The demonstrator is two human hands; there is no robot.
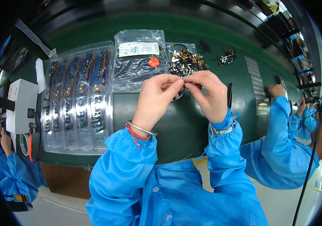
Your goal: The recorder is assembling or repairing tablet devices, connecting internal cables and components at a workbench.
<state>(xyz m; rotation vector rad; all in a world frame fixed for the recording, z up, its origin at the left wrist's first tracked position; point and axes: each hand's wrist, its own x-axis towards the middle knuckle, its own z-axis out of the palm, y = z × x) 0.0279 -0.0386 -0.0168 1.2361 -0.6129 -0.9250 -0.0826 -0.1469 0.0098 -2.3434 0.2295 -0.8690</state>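
Observation:
Over the green bench mat, my left hand and my right hand meet, fingertips almost touching. Both are closed in a pinch. A thin, dark, curved piece shows just under the fingertips; its kind is too small to tell, and the fingers hide most of it. Right behind them lies a heap of small flex cables in black, white and gold on a clear bag. A clear plastic bag with a white label and a round orange sticker sits behind my left hand. Beside my right wrist is a slim black tool.
At left, a clear blister tray holds rows of small circuit boards. Farther left stand a grey-white box with an orange hose and a tape roll. Small dark parts and a dotted strip sheet lie right. Co-workers sit on both sides.

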